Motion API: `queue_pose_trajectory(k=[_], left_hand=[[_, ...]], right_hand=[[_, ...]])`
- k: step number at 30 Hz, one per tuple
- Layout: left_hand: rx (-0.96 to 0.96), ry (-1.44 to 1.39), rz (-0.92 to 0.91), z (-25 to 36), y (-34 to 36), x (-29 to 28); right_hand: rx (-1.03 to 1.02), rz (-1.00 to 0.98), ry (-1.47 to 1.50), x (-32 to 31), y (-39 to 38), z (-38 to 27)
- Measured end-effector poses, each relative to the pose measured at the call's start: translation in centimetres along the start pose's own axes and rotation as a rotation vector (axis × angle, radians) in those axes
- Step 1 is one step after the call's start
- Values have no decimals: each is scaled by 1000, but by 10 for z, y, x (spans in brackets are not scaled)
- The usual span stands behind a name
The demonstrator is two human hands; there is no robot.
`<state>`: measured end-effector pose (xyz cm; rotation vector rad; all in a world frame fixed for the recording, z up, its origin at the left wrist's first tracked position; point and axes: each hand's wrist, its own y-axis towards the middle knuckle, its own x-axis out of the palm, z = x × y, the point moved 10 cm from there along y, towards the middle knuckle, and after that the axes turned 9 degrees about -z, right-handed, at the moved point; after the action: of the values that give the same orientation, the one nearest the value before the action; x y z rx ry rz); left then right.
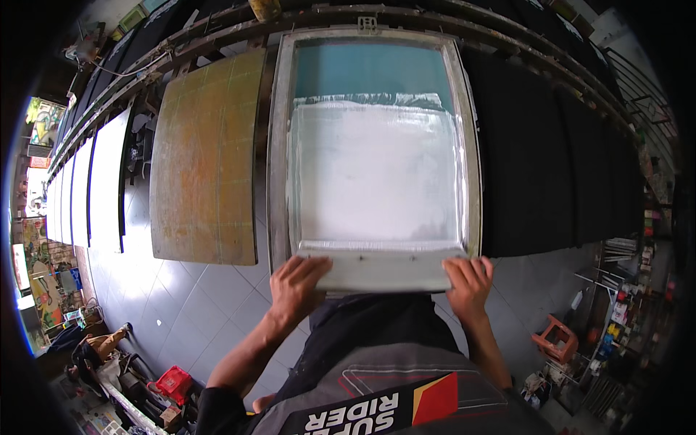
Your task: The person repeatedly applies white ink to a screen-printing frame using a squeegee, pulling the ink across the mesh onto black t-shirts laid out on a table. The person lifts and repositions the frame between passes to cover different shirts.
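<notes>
A screen-printing frame [277, 159] lies straight in front of me, its far end by a metal hinge clamp [367, 25]. White ink [377, 174] coats most of the mesh, with a ragged line of it toward the far side. Beyond that line the mesh [370, 69] shows teal. At the near end rests a wide, pale squeegee [384, 272], spanning almost the frame's inner width. My left hand [296, 290] is closed round its left end, and my right hand [468, 286] grips the right end. The squeegee's lower edge is hidden from me.
Left of the frame stands a bare, stained brown board [206, 159], with white-covered boards [110, 181] farther left. Black-covered boards [522, 159] sit close on the right. A long rail [217, 43] runs behind. Below, an orange stool [557, 339] and a red container [174, 384] stand on grey tiles.
</notes>
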<state>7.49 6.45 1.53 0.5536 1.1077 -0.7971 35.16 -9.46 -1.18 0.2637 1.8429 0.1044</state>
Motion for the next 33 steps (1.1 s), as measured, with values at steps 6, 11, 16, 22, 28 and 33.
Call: queue_pose_trajectory(k=[6, 11, 16, 22, 28, 33], left_hand=[[39, 23, 59, 24, -39, 13], [69, 131, 177, -3, -1, 24], [125, 182, 302, -36, 74, 13], [-109, 178, -39, -104, 222, -27], [-141, 137, -79, -103, 252, -67], [29, 130, 228, -98, 229, -47]], right_hand=[[9, 81, -27, 12, -40, -13], [-3, 141, -39, 34, 6, 10], [-34, 250, -11, 51, 78, 46], [-88, -4, -24, 23, 226, 95], [-48, -204, 24, -4, 274, 93], [-35, 61, -17, 26, 252, 97]])
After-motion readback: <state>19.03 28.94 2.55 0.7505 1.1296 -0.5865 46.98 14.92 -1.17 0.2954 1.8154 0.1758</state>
